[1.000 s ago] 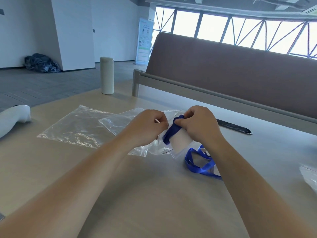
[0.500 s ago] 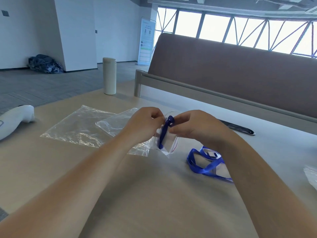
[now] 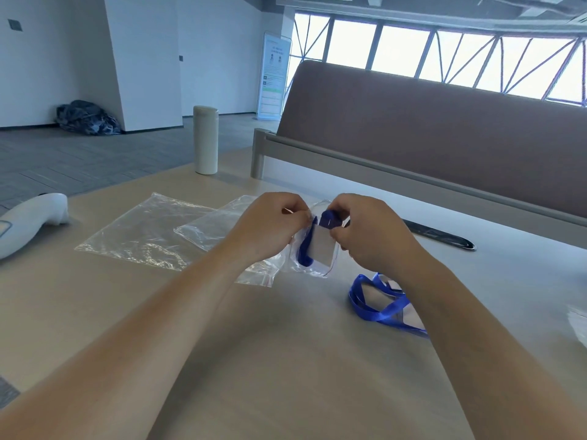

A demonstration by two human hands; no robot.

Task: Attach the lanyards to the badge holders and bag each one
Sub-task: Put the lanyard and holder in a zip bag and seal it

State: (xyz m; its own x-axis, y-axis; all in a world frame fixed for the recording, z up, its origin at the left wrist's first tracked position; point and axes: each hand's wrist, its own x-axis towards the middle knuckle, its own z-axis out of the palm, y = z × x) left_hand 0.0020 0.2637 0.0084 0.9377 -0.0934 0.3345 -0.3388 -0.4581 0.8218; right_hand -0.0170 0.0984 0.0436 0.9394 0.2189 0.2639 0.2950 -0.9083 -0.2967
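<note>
Beige table fronts a brown bench under bright windows. At mid-table the left hand and right hand each pinch the top edge of a small clear bag with curled fingers. Inside it are a badge holder and its blue lanyard. A second lanyard lies near right, and empty bags lie to the left.

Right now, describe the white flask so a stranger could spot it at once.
Start at the brown bench back behind the table. Just left of its grey end post, at the table's far edge, stands the flask. It alone is upright: a plain white cylinder, while the empty plastic bags lie flat.
</note>
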